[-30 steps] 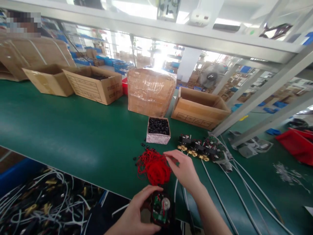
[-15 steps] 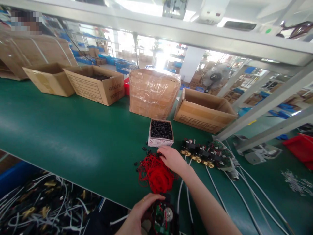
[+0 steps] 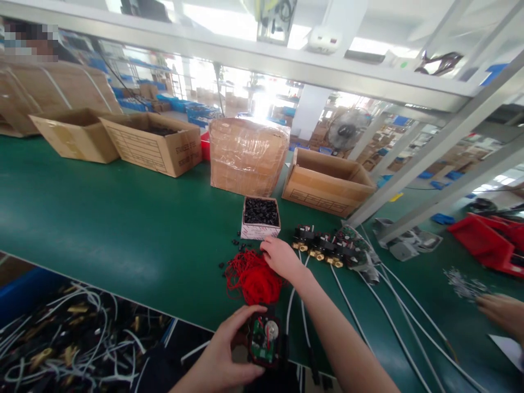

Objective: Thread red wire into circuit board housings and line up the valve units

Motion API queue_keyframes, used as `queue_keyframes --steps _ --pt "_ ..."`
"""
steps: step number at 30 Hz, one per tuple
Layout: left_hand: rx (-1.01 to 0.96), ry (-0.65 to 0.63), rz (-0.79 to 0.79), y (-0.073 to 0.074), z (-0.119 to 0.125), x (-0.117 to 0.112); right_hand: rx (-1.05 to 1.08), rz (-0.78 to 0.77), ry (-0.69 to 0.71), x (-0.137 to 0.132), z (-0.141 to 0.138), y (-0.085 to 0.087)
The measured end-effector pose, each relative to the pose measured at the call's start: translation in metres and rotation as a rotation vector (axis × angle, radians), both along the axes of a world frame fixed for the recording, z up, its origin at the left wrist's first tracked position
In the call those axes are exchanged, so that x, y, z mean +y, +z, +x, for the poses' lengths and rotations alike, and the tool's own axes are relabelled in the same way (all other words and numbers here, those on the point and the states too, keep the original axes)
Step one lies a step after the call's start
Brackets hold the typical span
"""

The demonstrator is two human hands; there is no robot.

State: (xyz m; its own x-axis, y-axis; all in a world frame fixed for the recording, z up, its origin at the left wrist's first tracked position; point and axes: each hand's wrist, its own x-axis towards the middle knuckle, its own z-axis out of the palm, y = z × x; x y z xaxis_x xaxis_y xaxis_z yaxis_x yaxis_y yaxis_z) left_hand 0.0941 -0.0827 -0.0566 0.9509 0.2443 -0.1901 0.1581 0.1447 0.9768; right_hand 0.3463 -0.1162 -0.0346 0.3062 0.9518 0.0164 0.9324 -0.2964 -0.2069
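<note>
Head view: I see two hands at work. The left hand is wrapped around one black part. The part has a green board and a round silver disc inside, and it is held close to the body.

The right hand rests with bent fingers on one fluffy pile of red strings, just ahead of the left hand. I cannot tell if it pinches any.

Just past the right hand sits one small paper box full of little black bits. To the right of that hand lies a row of black and gold parts. Far off to the left, a brown box has print too blurry to read.
</note>
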Motion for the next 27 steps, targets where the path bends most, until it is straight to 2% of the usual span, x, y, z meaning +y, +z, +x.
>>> queue_keyframes --steps 5,8,13,18,22,24,27 --pt "-0.013 0.0 -0.04 0.002 0.0 0.001 0.091 0.085 -0.046 -0.007 0.003 0.006" --pt "-0.018 -0.002 -0.011 0.003 0.001 0.002 0.155 0.169 -0.095 -0.018 0.005 0.013" --pt "-0.025 -0.003 0.001 0.006 0.002 0.0 0.333 0.354 -0.208 -0.054 -0.006 0.026" --pt "-0.041 0.01 0.107 0.013 0.003 -0.005 0.62 0.545 -0.275 -0.113 -0.048 0.036" --pt "-0.057 -0.005 0.278 0.025 0.008 -0.014 0.896 0.723 -0.316 -0.152 -0.093 0.044" --pt "-0.049 -0.006 0.37 0.03 0.012 -0.019 0.871 0.763 -0.356 -0.161 -0.116 0.047" --pt "-0.024 -0.02 0.471 0.035 0.017 -0.027 0.686 0.805 -0.371 -0.163 -0.143 0.046"
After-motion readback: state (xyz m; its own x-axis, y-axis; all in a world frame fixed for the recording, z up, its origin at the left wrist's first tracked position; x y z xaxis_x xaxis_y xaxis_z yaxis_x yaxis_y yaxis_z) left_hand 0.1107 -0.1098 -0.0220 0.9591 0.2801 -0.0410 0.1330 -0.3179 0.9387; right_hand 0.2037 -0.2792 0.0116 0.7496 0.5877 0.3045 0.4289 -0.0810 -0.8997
